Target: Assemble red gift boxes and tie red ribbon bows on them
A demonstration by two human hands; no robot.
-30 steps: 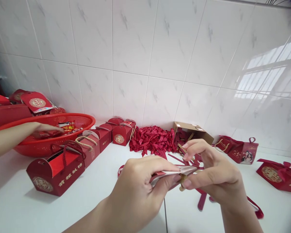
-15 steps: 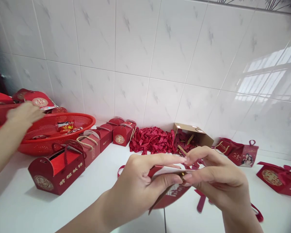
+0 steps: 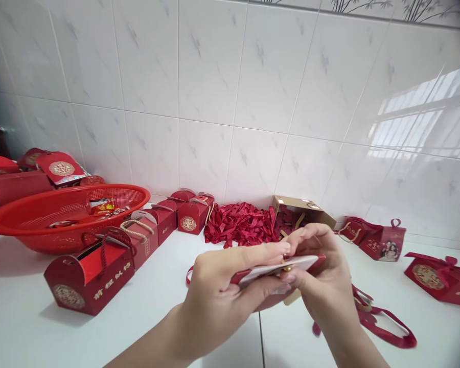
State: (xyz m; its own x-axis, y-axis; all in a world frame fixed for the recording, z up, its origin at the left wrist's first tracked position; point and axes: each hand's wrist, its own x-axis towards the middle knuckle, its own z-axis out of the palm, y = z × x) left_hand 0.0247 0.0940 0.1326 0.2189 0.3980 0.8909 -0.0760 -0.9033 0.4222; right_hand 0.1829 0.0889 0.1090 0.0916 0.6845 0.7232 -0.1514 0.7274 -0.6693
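Note:
Both hands grip one red card piece (image 3: 279, 271) with a pale inner face, held above the white table. My left hand (image 3: 222, 291) pinches its left part between thumb and fingers. My right hand (image 3: 325, 271) is wrapped round its right end, the thumb at a small gold-coloured bit (image 3: 287, 268) near the middle. The fingers hide much of the piece. Behind the hands are a heap of dark red ribbons (image 3: 241, 222) and a cardboard box (image 3: 314, 212) lying open on its side.
A red plastic basket (image 3: 61, 240) with small wrapped packets stands at the left. A row of red boxes (image 3: 95, 276) runs back towards the tiled wall. More decorated red boxes (image 3: 440, 278) stand at the right, with a loose ribbon (image 3: 394, 337) near the right forearm.
Another person's arm over the basket has left the view. My right hand has closed further round the card piece, which lies flatter. The view has shifted slightly.

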